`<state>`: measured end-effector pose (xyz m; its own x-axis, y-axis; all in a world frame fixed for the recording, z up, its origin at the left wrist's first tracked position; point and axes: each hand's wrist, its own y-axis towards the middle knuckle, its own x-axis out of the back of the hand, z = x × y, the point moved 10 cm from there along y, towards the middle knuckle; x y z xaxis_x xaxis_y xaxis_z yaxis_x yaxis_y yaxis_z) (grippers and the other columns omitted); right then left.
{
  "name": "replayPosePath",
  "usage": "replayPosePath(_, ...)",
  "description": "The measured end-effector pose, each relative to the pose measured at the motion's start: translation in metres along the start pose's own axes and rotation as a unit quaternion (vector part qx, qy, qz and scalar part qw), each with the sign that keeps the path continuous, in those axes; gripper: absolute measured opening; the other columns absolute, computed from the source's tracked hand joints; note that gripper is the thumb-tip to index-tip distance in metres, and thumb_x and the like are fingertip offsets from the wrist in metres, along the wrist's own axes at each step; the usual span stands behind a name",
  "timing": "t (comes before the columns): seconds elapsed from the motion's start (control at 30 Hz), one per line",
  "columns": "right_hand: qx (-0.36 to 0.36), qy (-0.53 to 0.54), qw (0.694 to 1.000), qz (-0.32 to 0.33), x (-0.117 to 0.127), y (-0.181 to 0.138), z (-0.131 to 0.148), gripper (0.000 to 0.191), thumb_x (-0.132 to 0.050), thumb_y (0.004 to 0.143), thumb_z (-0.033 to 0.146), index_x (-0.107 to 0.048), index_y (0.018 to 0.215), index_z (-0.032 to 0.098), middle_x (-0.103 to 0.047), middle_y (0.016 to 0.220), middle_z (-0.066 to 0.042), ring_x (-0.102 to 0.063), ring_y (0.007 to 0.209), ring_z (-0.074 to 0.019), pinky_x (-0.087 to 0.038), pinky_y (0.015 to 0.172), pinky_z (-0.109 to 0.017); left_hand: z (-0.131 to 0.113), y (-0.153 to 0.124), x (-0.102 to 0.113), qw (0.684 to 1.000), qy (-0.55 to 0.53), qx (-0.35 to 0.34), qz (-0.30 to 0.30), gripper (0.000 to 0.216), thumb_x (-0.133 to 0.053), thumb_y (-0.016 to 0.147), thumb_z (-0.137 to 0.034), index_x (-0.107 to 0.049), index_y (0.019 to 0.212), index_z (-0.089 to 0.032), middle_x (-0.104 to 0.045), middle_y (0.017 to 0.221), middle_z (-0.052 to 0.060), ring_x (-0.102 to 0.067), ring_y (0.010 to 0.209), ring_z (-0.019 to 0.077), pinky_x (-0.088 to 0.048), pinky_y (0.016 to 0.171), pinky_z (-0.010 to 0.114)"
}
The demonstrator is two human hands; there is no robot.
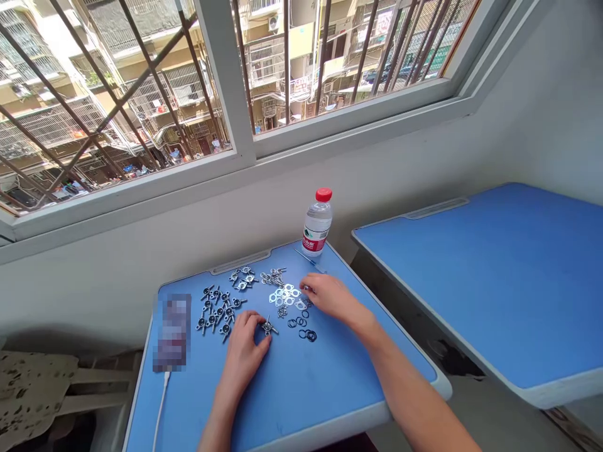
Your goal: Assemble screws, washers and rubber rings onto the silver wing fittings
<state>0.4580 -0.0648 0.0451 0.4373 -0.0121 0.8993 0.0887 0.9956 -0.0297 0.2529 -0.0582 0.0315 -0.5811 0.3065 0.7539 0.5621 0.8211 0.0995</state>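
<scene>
Blue desk (301,389) beneath a barred window: left hand (245,345) pinches a small metal part (267,326) at its fingertips, right hand (330,295) rests loosely curled, holding nothing visible, just right of the flat plates (285,294).

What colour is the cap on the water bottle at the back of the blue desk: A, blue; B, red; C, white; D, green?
B: the water bottle standing upright at the far edge of the blue desk has a red cap.
</scene>
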Motion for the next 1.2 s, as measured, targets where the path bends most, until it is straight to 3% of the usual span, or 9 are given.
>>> replayPosePath(0.23,-0.005,0.002,1.0,0.019,-0.005,0.002,-0.004,0.021,-0.054,0.087,0.01,-0.071,0.085,0.02,-0.07,0.091,-0.005,-0.063,0.078,-0.0182,-0.032,0.058,-0.025,0.0,0.0,0.0,1.0,-0.004,0.0,-0.003,0.019,-0.058,0.077,-0.016,-0.059,0.095,-0.022,-0.061,0.106,0.006,-0.058,0.101,0.0254,-0.049,0.09,0.041)
replayPosePath(0.5,0.035,0.011,0.997,0.063,-0.016,-0.003,0.011,0.011,-0.069,0.079,0.018,-0.07,0.091,0.02,-0.069,0.086,-0.004,-0.063,0.077,-0.0196,-0.034,0.059,-0.026,0.001,0.0,0.0,1.0,-0.009,-0.001,-0.004,0.018,-0.059,0.077,-0.015,-0.058,0.093,-0.022,-0.06,0.105,0.006,-0.058,0.1,0.0257,-0.048,0.089,0.041)
replayPosePath(0.9,0.035,0.033,0.997,0.064,-0.018,-0.002,0.016,0.012,-0.065,0.077,0.009,-0.061,0.073,0.019,-0.066,0.077,-0.003,-0.058,0.069,-0.0181,-0.031,0.054,-0.025,0.001,-0.001,0.0,1.0,-0.004,-0.005,-0.004,0.018,-0.06,0.078,-0.014,-0.059,0.094,-0.022,-0.06,0.105,0.006,-0.058,0.1,0.0256,-0.048,0.089,0.04)
replayPosePath(1.07,0.044,0.065,0.995,0.054,-0.014,-0.003,0.02,0.008,-0.063,0.083,0.017,-0.061,0.076,0.02,-0.067,0.081,-0.002,-0.059,0.073,-0.0178,-0.034,0.058,-0.025,0.001,-0.001,-0.001,1.0,-0.002,-0.006,0.0,0.018,-0.06,0.078,-0.014,-0.059,0.093,-0.022,-0.06,0.105,0.006,-0.058,0.101,0.0256,-0.048,0.09,0.04)
replayPosePath(1.2,0.048,0.193,0.98,0.022,-0.01,-0.004,0.025,0.008,-0.057,0.087,0.023,-0.061,0.081,0.02,-0.066,0.076,0.0,-0.057,0.07,-0.0158,-0.038,0.059,-0.024,-0.001,-0.001,0.0,1.0,-0.002,-0.007,-0.008,0.018,-0.061,0.078,-0.014,-0.06,0.093,-0.022,-0.061,0.104,0.006,-0.058,0.1,0.0252,-0.048,0.088,0.039)
